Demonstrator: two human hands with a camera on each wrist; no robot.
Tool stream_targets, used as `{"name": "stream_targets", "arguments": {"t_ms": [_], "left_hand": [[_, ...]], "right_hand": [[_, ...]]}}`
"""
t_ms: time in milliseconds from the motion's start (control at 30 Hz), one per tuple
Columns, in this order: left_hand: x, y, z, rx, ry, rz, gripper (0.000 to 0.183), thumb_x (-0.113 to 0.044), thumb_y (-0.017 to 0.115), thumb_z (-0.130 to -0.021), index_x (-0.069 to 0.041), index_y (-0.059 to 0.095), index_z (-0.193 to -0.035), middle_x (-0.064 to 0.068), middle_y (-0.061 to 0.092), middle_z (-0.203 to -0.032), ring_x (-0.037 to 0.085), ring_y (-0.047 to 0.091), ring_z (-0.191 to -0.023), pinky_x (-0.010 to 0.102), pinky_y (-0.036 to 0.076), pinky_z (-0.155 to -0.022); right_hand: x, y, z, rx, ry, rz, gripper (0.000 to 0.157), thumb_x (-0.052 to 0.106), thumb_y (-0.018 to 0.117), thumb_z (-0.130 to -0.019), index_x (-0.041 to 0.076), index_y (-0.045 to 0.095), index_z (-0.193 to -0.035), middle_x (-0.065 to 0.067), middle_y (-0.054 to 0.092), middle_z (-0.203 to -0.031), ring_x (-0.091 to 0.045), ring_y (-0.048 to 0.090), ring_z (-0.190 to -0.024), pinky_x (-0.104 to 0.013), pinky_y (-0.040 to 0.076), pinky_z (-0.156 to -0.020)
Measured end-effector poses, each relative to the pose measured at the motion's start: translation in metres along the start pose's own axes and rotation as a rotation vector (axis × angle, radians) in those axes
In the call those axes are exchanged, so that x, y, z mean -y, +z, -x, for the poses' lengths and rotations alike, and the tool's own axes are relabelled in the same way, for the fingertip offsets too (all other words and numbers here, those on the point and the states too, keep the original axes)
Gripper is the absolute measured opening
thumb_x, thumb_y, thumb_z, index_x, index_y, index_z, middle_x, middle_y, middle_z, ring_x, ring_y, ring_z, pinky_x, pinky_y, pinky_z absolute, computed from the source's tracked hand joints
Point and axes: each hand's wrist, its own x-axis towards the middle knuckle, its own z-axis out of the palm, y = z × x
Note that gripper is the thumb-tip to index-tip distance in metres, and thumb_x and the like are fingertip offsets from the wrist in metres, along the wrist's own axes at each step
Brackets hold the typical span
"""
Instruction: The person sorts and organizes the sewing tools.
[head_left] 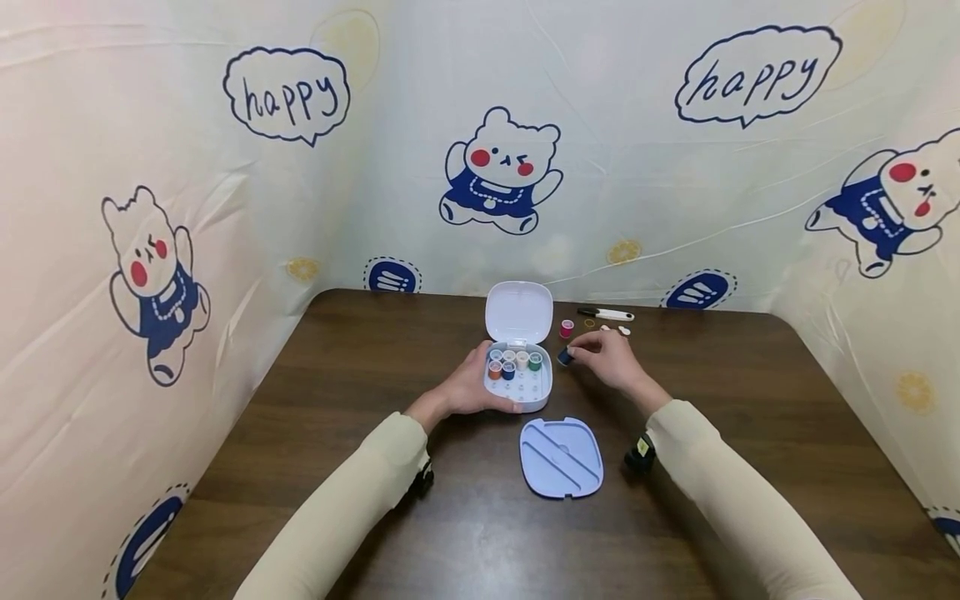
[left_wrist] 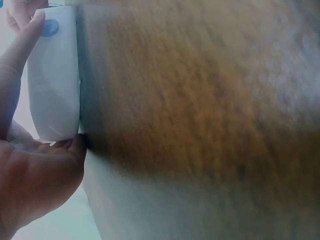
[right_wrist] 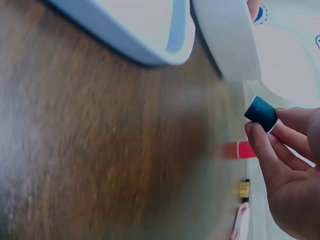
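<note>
My left hand (head_left: 468,385) grips the near left side of a white sewing box (head_left: 545,402), its thumb along the front wall in the left wrist view. The lid (head_left: 519,312) stands raised at the back. Inside the box, several thread spools in orange, blue, green and pale colours sit on pegs in the back rows, with bare pegs in front. To the right of the box, my right hand (head_left: 611,360) pinches a dark teal-blue thread spool (right_wrist: 261,114) between thumb and fingers, tilted. A pink-red spool (head_left: 566,329) stands behind it on the table.
A pale blue ridged tray (head_left: 561,460) lies on the brown table (head_left: 337,375) in front of the box. Behind my right hand lie a white-and-black tool (head_left: 611,315), a small yellow ring (head_left: 589,322) and small white pieces (head_left: 624,331). A printed curtain (head_left: 405,167) hangs behind.
</note>
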Motion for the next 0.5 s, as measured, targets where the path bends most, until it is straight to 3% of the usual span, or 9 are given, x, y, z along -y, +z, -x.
{"name": "stream_targets", "arguments": {"t_ms": [133, 233, 500], "left_hand": [[0.0, 0.0, 0.0, 0.002, 0.006, 0.003, 0.116, -0.042, 0.095, -0.069, -0.01, 0.024, -0.155, 0.012, 0.041, -0.141, 0.026, 0.046, -0.124, 0.045, 0.039, -0.11], [0.0, 0.0, 0.0, 0.001, 0.015, -0.001, 0.116, -0.041, 0.095, -0.069, -0.01, 0.024, -0.155, 0.012, 0.041, -0.141, 0.026, 0.046, -0.124, 0.045, 0.039, -0.11], [0.0, -0.001, 0.001, -0.001, 0.02, 0.008, 0.117, -0.04, 0.096, -0.069, -0.009, 0.024, -0.155, 0.012, 0.041, -0.142, 0.027, 0.046, -0.124, 0.045, 0.039, -0.11]], "right_hand": [[0.008, 0.001, 0.002, 0.021, -0.004, -0.053, 0.024, 0.013, 0.067, -0.1, -0.004, 0.073, -0.116, -0.018, 0.076, -0.101, -0.032, 0.074, -0.095, -0.049, 0.048, -0.1], [0.013, 0.002, 0.004, 0.038, 0.016, -0.094, 0.026, 0.013, 0.066, -0.101, -0.005, 0.071, -0.12, -0.02, 0.073, -0.109, -0.035, 0.073, -0.099, -0.048, 0.054, -0.094], [0.027, 0.007, 0.004, 0.054, 0.015, -0.159, 0.026, 0.014, 0.067, -0.101, -0.002, 0.071, -0.12, -0.02, 0.071, -0.112, -0.038, 0.072, -0.102, -0.047, 0.054, -0.096]]}}
